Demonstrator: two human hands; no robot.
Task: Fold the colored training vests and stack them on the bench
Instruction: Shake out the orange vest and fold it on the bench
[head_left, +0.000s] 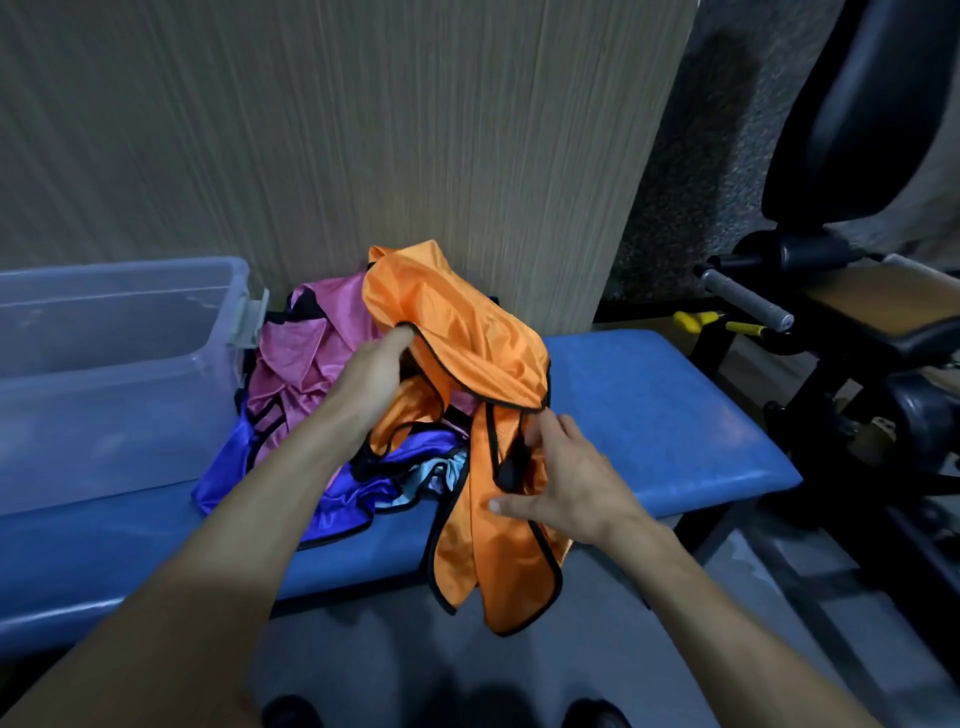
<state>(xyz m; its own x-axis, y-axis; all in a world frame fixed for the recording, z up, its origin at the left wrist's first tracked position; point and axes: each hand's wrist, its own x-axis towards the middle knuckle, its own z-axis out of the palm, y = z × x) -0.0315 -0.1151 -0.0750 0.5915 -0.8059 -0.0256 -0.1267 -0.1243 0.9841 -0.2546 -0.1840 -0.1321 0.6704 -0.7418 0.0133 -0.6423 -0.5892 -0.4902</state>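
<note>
Nearest, my shoes: two dark toe caps (291, 713) at the bottom edge of the frame, on the grey floor.
My right hand (563, 486): lower centre-right, fingers curled into the hanging part of the orange vest (467, 332), thumb pressed flat on the cloth; I am grasping it.
My left hand (371, 371): centre of the frame, reaching under the black-trimmed edge of the same orange vest. Its fingertips are hidden by the fabric, so I cannot tell whether they are clenched on it or loose.
Orange vest: bunched on top of the heap in the centre, its lower part draped over the front edge of the bench and hanging towards the floor.
Bench (649, 405): blue padded top running across the middle of the frame from left to right.
Heap of vests: a purple vest (234, 467) lowest and nearest, a scrap of light blue cloth (436, 475) beside it, a pink vest (306, 353) behind, all crumpled on the bench left of centre.
Plastic bin (104, 364): clear, on the bench at the left, touching the heap.
Wooden panel (337, 130): upper half, behind the bench.
Gym machine (831, 312): black, right edge.
</note>
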